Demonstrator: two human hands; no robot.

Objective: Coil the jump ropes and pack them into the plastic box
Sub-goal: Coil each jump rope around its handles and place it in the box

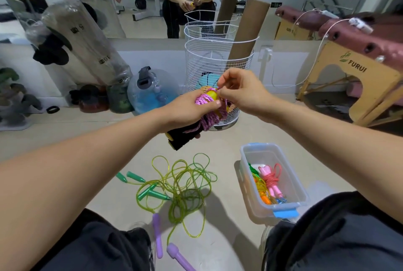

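The pink braided rope is held in the air above the floor, wound in several turns around its own black and yellow handles, in front of the white wire basket. The winding looks nearly done but not yet secured.

Risks, as judged:
- The free end, pinched at the top of the bundle, could slip out before it is tucked. The turns would then loosen and the coil spring open.
- The turns sit high on the handles, near the yellow ends. A slack grip could let them slide off.
- The green rope lies tangled on the floor between the knees, with the purple handles close to the feet. A shifted foot could snag a loop.
- The plastic box, on the floor to the right, already holds coiled ropes. A bulky bundle may sit proud of the rim.

Hand pose:
- The left hand is clamped around the bundle, thumb pressing across the wraps, forearm extended forward.
- The right hand is arched over the top, thumb and forefinger closed together on the strand end, wrist raised.
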